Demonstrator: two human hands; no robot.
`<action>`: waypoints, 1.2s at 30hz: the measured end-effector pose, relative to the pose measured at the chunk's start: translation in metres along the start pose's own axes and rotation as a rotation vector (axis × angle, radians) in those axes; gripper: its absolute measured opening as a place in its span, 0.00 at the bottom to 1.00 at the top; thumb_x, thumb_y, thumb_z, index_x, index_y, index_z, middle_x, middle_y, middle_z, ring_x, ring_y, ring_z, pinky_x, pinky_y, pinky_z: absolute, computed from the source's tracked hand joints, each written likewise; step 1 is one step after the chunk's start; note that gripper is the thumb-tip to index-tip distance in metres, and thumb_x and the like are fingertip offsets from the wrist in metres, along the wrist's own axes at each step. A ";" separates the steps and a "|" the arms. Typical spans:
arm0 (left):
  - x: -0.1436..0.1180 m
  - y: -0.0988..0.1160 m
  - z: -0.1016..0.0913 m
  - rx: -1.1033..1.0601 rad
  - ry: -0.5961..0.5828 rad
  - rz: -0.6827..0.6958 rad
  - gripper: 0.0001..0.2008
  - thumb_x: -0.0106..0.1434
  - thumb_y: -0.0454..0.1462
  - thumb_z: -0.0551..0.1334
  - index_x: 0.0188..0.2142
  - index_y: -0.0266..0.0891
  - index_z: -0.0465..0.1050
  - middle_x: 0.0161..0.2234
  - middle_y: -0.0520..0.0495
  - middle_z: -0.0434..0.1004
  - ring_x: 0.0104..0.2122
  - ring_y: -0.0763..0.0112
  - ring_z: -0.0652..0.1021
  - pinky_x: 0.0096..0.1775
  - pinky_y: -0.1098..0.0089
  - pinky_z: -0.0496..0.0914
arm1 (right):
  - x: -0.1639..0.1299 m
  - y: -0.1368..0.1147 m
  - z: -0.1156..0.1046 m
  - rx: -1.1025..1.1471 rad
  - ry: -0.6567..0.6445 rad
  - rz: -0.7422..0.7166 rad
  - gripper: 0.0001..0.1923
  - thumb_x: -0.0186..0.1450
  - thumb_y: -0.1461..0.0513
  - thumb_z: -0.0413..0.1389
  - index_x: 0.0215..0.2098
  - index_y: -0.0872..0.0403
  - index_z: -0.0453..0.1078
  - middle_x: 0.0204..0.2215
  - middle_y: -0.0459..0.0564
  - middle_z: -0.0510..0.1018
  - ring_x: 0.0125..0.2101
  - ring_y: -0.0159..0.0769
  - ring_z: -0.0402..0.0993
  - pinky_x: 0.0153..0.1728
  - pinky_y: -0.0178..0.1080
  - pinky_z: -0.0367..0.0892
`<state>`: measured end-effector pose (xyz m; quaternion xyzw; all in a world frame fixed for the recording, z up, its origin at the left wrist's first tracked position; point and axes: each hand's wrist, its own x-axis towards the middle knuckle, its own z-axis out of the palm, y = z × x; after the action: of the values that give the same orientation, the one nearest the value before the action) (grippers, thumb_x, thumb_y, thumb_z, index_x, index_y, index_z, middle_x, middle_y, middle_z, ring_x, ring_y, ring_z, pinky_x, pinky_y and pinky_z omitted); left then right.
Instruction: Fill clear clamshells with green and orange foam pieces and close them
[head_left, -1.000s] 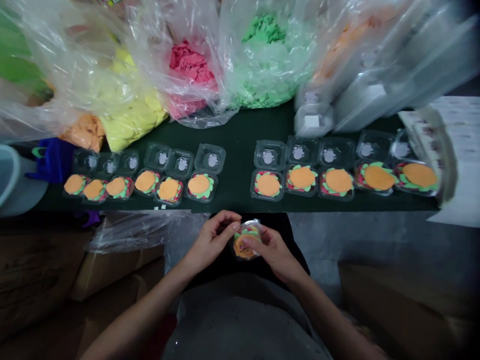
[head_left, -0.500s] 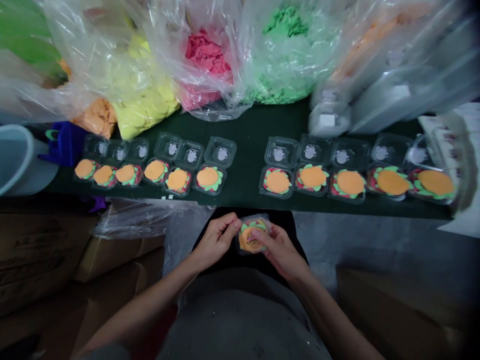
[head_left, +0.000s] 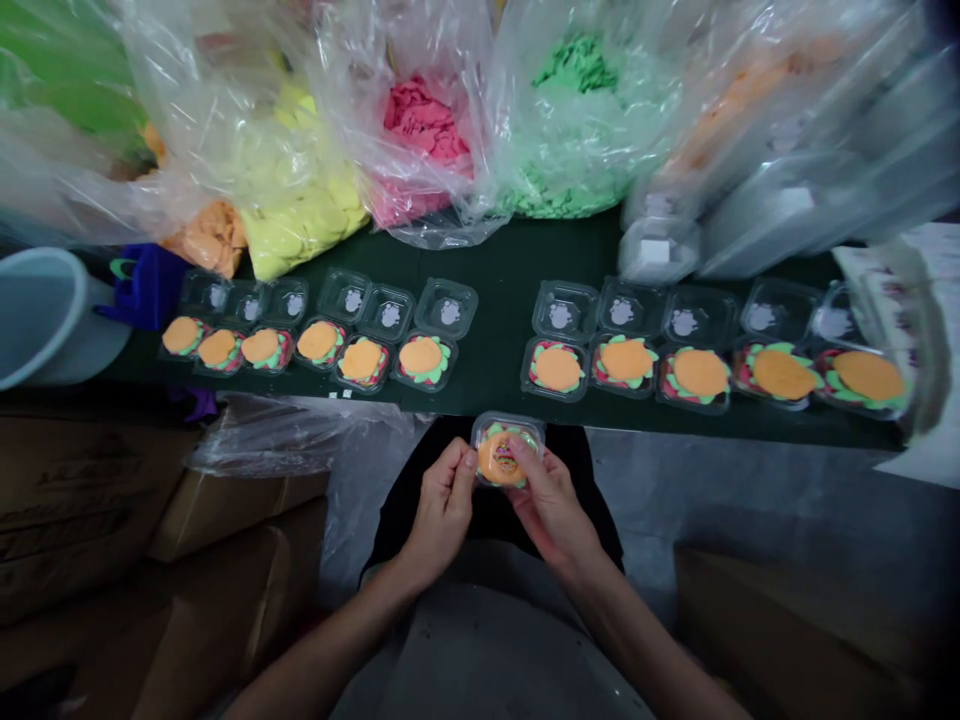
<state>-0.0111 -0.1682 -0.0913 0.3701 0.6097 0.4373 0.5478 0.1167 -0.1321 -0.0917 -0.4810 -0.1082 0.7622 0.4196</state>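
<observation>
Over my lap, in front of the table edge, a clear plastic box (head_left: pixel 491 470) is held between both hands. Its lid is down over an orange round with green and pink pieces, and a burger picture shows on top. My left hand (head_left: pixel 448 495) pinches the box's left side between thumb and fingers. My right hand (head_left: pixel 551 500) grips the right side, its thumb lying across the lid. Behind it, open clear boxes holding similar burger-like stacks stand in two rows, one on the left (head_left: pixel 422 357) and one on the right (head_left: pixel 555 368).
Along the back of the dark table (head_left: pixel 495 300) lie plastic bags of yellow (head_left: pixel 304 235), pink (head_left: pixel 427 120) and green pieces (head_left: pixel 570 185). Stacked clear boxes (head_left: pixel 656 245) stand at right. A pale bucket (head_left: pixel 60 330) and blue tape dispenser (head_left: pixel 142 290) sit left; cardboard boxes (head_left: pixel 90 480) lie below.
The held box has moved slightly up toward the table edge and looks more level. My left hand has turned more upright against its side, and the right thumb has shifted up the lid.
</observation>
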 end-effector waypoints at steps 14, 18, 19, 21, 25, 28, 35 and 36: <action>-0.004 0.009 -0.002 -0.042 -0.033 0.008 0.17 0.72 0.49 0.58 0.32 0.40 0.67 0.28 0.51 0.67 0.29 0.70 0.67 0.36 0.70 0.62 | 0.003 -0.005 0.003 0.028 0.011 0.002 0.18 0.58 0.49 0.70 0.40 0.51 0.79 0.40 0.51 0.85 0.39 0.42 0.81 0.42 0.43 0.75; -0.004 0.010 0.003 -0.045 -0.017 0.004 0.18 0.72 0.49 0.58 0.31 0.39 0.65 0.28 0.52 0.64 0.29 0.72 0.65 0.34 0.71 0.60 | 0.000 -0.004 0.007 0.064 0.016 -0.022 0.19 0.56 0.51 0.71 0.40 0.52 0.79 0.40 0.50 0.85 0.37 0.40 0.80 0.40 0.41 0.76; -0.003 0.009 0.003 -0.058 -0.022 0.005 0.17 0.72 0.48 0.58 0.31 0.39 0.65 0.28 0.53 0.64 0.29 0.72 0.65 0.34 0.71 0.60 | -0.001 -0.004 0.008 0.068 0.016 -0.032 0.18 0.57 0.51 0.71 0.40 0.52 0.79 0.39 0.50 0.85 0.37 0.40 0.80 0.40 0.41 0.76; 0.001 0.009 0.001 -0.087 -0.041 0.013 0.17 0.72 0.48 0.58 0.32 0.39 0.65 0.28 0.53 0.64 0.29 0.73 0.65 0.34 0.71 0.60 | -0.002 -0.006 0.010 0.082 0.021 -0.054 0.17 0.58 0.52 0.71 0.40 0.53 0.80 0.38 0.49 0.85 0.36 0.38 0.80 0.39 0.39 0.76; 0.010 0.008 -0.009 -0.085 -0.151 0.025 0.17 0.72 0.47 0.59 0.32 0.38 0.66 0.27 0.52 0.67 0.29 0.73 0.67 0.35 0.71 0.61 | -0.001 -0.011 0.010 0.111 0.020 -0.054 0.16 0.56 0.54 0.72 0.39 0.52 0.81 0.37 0.48 0.85 0.36 0.36 0.80 0.39 0.37 0.75; 0.013 0.013 -0.015 -0.091 -0.183 0.016 0.16 0.72 0.48 0.59 0.36 0.38 0.67 0.29 0.51 0.70 0.30 0.72 0.70 0.37 0.70 0.64 | 0.003 -0.014 0.010 0.125 0.004 -0.039 0.17 0.57 0.51 0.71 0.40 0.52 0.81 0.40 0.49 0.86 0.38 0.39 0.81 0.41 0.39 0.76; 0.013 0.019 -0.018 -0.158 -0.143 0.006 0.15 0.71 0.45 0.61 0.35 0.36 0.72 0.29 0.48 0.75 0.31 0.71 0.73 0.38 0.70 0.66 | 0.007 -0.013 0.006 0.096 -0.036 -0.003 0.18 0.60 0.49 0.69 0.40 0.52 0.81 0.41 0.51 0.86 0.40 0.41 0.81 0.43 0.41 0.76; 0.013 0.018 -0.018 -0.154 -0.141 0.002 0.15 0.71 0.45 0.62 0.34 0.36 0.72 0.29 0.48 0.75 0.31 0.71 0.73 0.38 0.70 0.66 | 0.007 -0.012 0.005 0.096 -0.038 0.001 0.18 0.60 0.49 0.68 0.40 0.52 0.81 0.41 0.51 0.86 0.41 0.41 0.81 0.43 0.40 0.76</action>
<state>-0.0308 -0.1517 -0.0781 0.3573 0.5340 0.4562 0.6156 0.1180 -0.1180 -0.0873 -0.4458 -0.0790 0.7757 0.4397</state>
